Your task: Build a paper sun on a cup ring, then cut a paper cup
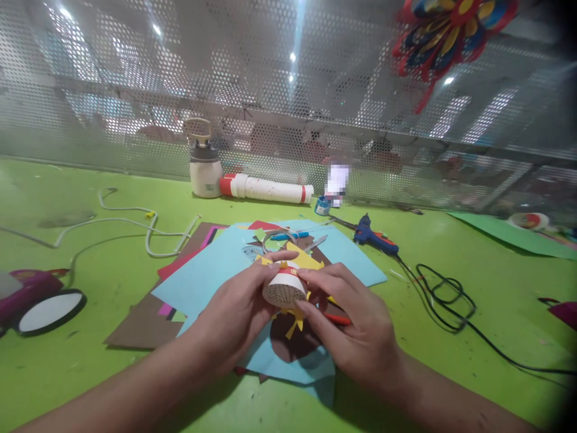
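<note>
Between my two hands is a white paper cup (285,290) with a red band and yellow paper pieces on it. Its opening, patterned inside, faces me. My left hand (238,304) wraps the cup's left side, thumb and fingers against it. On the other side, my right hand (354,313) pinches the cup, fingertips by the red band and thumb low near the rim. A yellow paper strip (294,325) hangs below the cup. Under the hands lie a dark brown paper circle (291,340) and light blue paper sheets (207,273). A red-handled tool (338,319) shows partly beside my right hand.
A blue glue gun (375,237) lies right of the paper, its black cord (444,294) looping on the green table. Behind stand a spray bottle (206,171), a stack of paper cups (270,188) and a small blue jar (322,205). A white cable (151,234) lies left.
</note>
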`<act>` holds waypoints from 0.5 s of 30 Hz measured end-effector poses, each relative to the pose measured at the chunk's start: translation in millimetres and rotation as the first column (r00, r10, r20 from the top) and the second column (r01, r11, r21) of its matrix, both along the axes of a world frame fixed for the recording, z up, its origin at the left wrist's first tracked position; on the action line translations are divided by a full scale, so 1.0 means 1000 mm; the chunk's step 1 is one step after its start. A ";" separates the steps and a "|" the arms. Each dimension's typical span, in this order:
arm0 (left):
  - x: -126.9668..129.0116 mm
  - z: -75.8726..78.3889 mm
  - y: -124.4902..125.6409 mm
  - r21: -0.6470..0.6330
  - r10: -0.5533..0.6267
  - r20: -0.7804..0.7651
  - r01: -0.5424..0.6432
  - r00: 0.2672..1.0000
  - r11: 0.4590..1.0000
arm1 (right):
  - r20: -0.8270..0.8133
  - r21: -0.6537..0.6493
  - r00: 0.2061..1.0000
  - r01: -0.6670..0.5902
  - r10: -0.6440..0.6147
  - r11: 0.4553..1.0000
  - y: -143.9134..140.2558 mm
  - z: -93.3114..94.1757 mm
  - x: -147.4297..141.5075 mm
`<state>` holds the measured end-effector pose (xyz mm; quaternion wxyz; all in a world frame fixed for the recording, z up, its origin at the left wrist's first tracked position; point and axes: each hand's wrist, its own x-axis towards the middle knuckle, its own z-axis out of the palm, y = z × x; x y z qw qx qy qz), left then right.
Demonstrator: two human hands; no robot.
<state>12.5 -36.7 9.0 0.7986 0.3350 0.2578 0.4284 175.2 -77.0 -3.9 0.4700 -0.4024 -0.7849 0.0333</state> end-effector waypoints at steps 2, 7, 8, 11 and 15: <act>0.000 -0.001 0.000 0.012 -0.002 0.002 0.002 1.000 1.000 | 0.002 -0.003 1.000 -0.002 0.002 1.000 0.000 0.000 0.000; -0.001 -0.007 0.002 0.035 -0.005 -0.006 0.005 1.000 0.999 | 0.008 0.014 1.000 -0.011 0.011 1.000 0.001 -0.002 -0.001; -0.001 -0.009 0.002 0.041 -0.010 -0.002 0.010 1.000 0.999 | 0.013 0.020 1.000 -0.014 0.014 1.000 0.001 -0.003 0.000; -0.001 -0.010 0.002 0.055 -0.014 -0.008 0.014 1.000 0.998 | 0.036 0.027 0.999 -0.018 0.017 0.999 0.002 -0.004 0.000; 0.000 -0.008 0.003 0.056 0.002 -0.033 0.000 0.999 0.998 | 0.064 0.035 0.998 -0.028 0.025 0.999 0.001 -0.004 0.002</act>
